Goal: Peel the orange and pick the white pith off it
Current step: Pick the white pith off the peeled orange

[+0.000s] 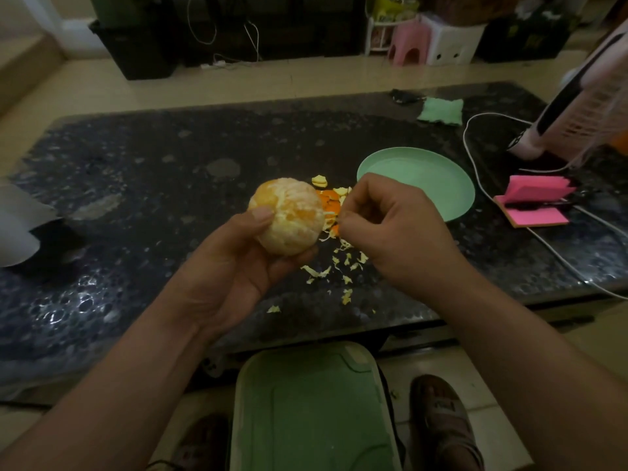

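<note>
Cupping round, pith-webbed orange (289, 217)

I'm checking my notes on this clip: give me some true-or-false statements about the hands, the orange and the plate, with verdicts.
The left hand holds the orange. True.
The orange wears its full rind. False: it is peeled, with white pith showing.
The peel scraps lie on the green plate. False: they lie on the dark table beside it.
The right hand pinches pith at the orange's side. True.
</note>
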Demonstrator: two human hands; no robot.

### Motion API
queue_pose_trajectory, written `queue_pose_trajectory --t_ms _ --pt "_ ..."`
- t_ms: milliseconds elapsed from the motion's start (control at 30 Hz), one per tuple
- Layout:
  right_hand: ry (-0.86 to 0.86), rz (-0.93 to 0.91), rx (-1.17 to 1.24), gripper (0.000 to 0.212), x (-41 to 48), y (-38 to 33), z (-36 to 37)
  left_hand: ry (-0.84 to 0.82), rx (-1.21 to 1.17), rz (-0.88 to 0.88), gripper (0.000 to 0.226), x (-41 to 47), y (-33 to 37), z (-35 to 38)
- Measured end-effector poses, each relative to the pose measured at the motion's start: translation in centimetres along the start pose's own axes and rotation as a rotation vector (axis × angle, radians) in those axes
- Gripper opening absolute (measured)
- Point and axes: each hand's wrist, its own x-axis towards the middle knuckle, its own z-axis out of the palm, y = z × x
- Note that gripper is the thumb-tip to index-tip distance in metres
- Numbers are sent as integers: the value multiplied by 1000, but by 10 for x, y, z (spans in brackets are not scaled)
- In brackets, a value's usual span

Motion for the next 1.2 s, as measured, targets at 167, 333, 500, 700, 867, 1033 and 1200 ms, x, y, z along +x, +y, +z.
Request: queue_pose_trajectory --t_ms 167,333,500,700,867,1033,1200 --pt "-4 54 9 10 2 1 -1 -42 -44 9 77 -1 4 -2" --pt "-60 67 79 13 -1 -8 1 0 -40 33 67 0 2 -2" --pt "-58 58 79 13 -4 -11 3 27 1 28 55 1 0 0" --pt "-56 22 90 14 -3 -9 3 -11 -11 16 63 -1 -1 3" --pt "-20 52 185 14 -1 -7 2 -95 -52 -2 69 -1 -1 3" --pt "40 103 128 19 1 -3 -1 -159 -167 -9 71 -2 1 -1" --pt "69 147 87 4 1 -5 2 -101 -169 -5 82 0 -2 -2"
